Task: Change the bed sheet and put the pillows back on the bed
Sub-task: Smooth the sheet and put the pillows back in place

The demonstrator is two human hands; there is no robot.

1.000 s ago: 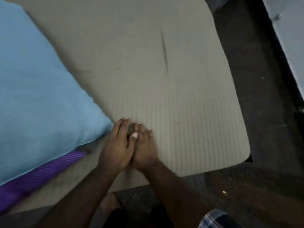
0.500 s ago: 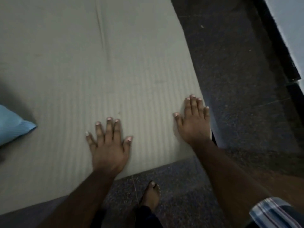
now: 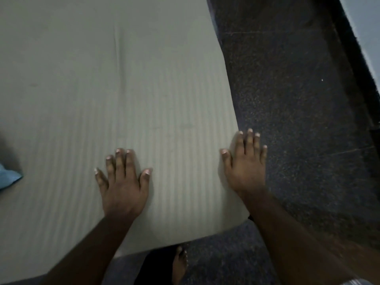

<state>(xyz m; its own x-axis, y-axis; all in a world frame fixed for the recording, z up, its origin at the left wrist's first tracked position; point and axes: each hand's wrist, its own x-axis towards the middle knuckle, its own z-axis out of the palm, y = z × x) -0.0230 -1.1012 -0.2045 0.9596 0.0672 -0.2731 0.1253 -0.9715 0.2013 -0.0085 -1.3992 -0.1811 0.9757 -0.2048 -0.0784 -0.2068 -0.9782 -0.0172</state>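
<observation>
Both my hands lie flat, fingers straight: left hand [image 3: 123,183] on the striped bed sheet [image 3: 102,89], right hand [image 3: 245,163] at its right edge. Blue pillow [image 3: 8,178] peeks in far left.

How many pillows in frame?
1. Only a corner of a blue pillow shows at the left edge, lying on the sheet, left of the left hand. Others may lie out of frame.
</observation>
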